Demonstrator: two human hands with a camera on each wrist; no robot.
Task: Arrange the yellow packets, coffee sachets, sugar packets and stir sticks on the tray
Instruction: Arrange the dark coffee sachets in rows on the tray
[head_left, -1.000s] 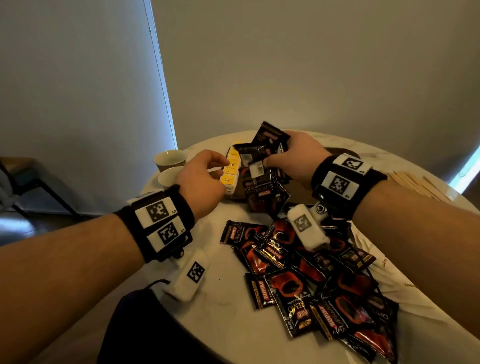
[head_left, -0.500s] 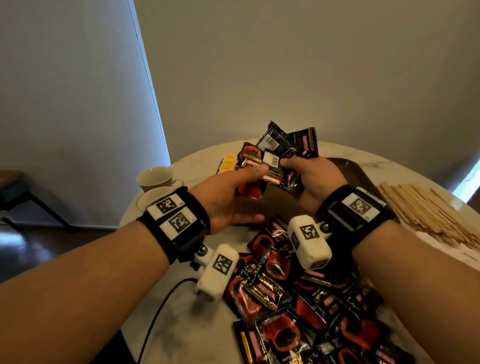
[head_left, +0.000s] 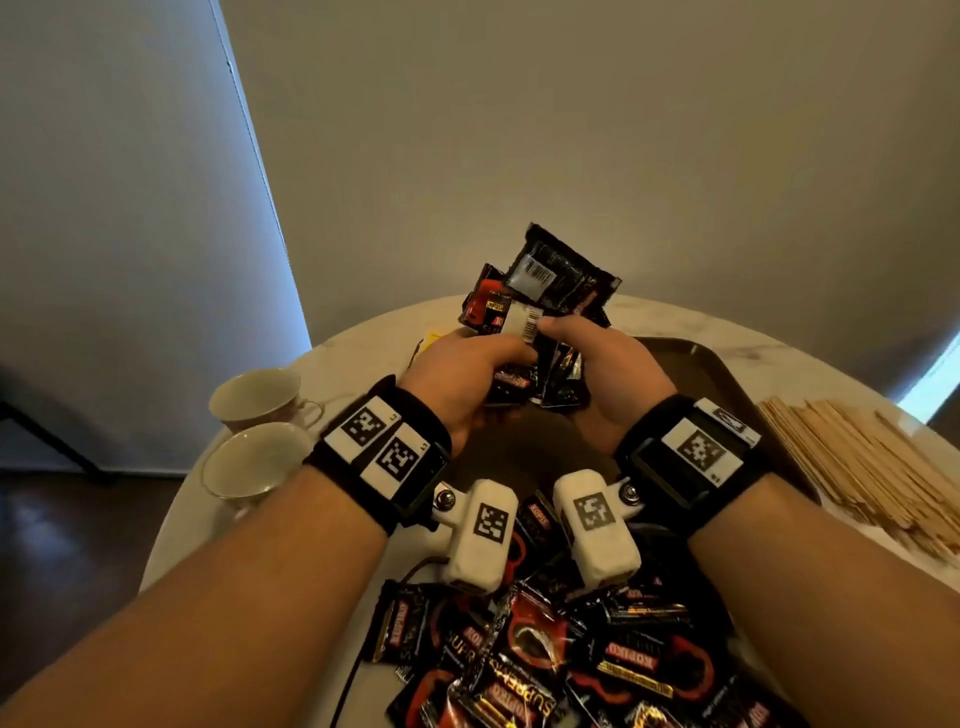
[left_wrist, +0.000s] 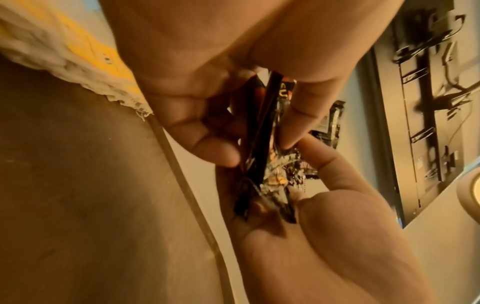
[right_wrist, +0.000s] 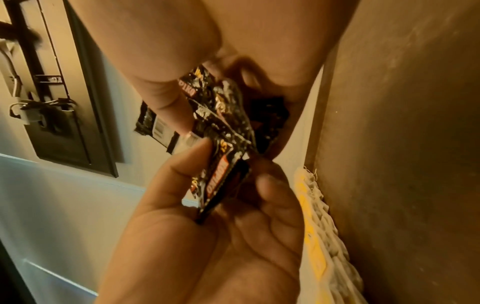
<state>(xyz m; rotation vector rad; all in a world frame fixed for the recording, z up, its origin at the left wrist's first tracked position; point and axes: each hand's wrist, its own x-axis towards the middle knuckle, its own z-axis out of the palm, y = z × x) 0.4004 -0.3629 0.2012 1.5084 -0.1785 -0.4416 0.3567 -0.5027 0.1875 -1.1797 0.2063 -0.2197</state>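
Both hands hold one bunch of black and red coffee sachets (head_left: 558, 283) upright above the brown tray (head_left: 696, 364). My left hand (head_left: 498, 358) grips the bunch's lower left, thumb against curled fingers (left_wrist: 207, 148) on the sachets (left_wrist: 259, 127). From the other side my right hand (head_left: 561, 332) pinches the same bunch (right_wrist: 226, 123), its thumb (right_wrist: 166, 107) on top. A row of yellow packets (head_left: 430, 340) lies at the tray's far left edge, mostly hidden behind my left hand and plainer in the wrist views (left_wrist: 91, 53) (right_wrist: 319, 246).
Several loose coffee sachets (head_left: 545, 665) are heaped on the round marble table near me. Wooden stir sticks (head_left: 857, 457) lie in a pile right of the tray. Two cream cups (head_left: 254, 395) (head_left: 249, 465) stand at the left table edge.
My left hand left the yellow packets and joined the right on the sachet bunch. Both hands lifted the bunch higher and drew closer together.
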